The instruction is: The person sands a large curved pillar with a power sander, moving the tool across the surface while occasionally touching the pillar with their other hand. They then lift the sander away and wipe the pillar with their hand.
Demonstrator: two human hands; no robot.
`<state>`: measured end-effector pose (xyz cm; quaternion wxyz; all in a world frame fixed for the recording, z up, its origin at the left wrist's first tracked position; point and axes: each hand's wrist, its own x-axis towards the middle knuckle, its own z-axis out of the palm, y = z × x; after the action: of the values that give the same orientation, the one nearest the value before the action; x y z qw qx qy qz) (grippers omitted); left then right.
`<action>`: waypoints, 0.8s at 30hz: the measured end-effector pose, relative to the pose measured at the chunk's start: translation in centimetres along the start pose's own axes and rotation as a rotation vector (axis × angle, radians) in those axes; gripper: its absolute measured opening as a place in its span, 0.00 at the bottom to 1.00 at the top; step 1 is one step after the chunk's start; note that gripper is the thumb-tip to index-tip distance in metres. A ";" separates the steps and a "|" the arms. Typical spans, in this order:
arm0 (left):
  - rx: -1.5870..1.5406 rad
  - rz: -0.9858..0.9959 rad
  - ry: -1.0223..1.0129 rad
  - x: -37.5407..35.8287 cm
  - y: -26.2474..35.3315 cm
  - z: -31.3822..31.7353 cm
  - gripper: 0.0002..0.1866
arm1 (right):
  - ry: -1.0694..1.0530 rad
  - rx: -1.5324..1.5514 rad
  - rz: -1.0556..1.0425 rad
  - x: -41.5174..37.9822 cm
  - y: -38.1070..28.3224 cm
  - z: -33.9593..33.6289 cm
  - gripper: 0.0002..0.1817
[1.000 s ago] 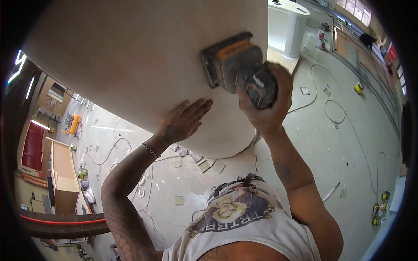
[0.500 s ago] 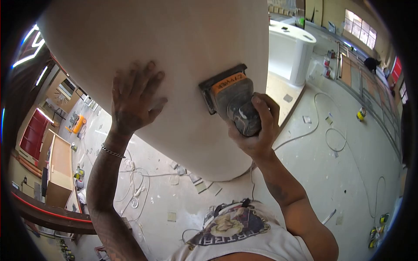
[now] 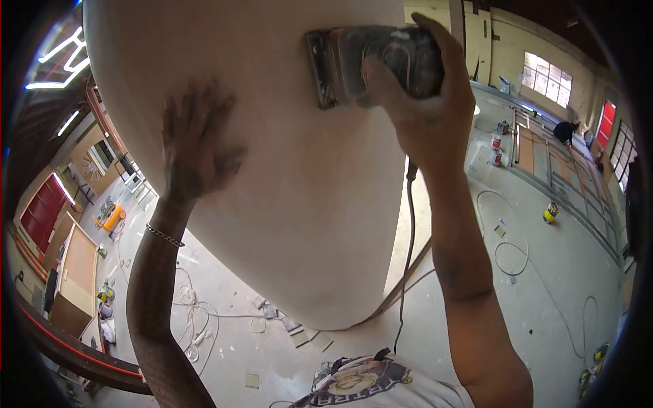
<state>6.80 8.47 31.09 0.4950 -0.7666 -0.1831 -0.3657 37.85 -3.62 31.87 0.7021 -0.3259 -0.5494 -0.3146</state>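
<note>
A large smooth off-white curved panel (image 3: 286, 224) fills the middle of the view. My right hand (image 3: 428, 115) is wrapped round a dark electric sander (image 3: 371, 64), whose flat pad rests against the panel's upper right part. From the sander a black cord (image 3: 408, 224) hangs down past the panel's right edge. My left hand (image 3: 201, 139) lies on the panel's left side, fingers spread and a little blurred, holding nothing. A chain bracelet (image 3: 165, 235) circles the left wrist.
Sanding pads (image 3: 296, 331) and a tangled white cord (image 3: 194, 306) lie on the dusty floor (image 3: 272, 367). Paint cans (image 3: 496, 149), a yellow can (image 3: 550, 213) and a metal frame (image 3: 558, 177) stand at right. Another person (image 3: 564, 132) is bent over far right.
My right hand has moved the sander up and to the right along the panel, turning it more sideways. My left hand has shifted slightly left and down.
</note>
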 end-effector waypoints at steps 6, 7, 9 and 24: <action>-0.002 -0.027 -0.032 0.0 0.2 -0.1 0.41 | -0.056 0.294 0.232 7.1 -2.2 0.6 0.31; -0.008 -0.027 -0.034 -0.1 0.2 -0.2 0.41 | -0.034 0.214 0.130 8.1 -1.7 0.9 0.31; -0.019 -0.030 -0.037 -0.1 0.2 -0.2 0.40 | -0.005 0.139 0.023 10.2 -1.3 1.5 0.30; -0.028 -0.035 -0.043 -0.2 0.6 -0.7 0.39 | -0.054 -0.004 0.095 22.0 -4.3 3.2 0.32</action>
<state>6.78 7.62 30.75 0.4737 -0.7779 -0.2019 -0.3601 36.91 -5.42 54.45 0.7006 -0.3613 -0.5515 -0.2729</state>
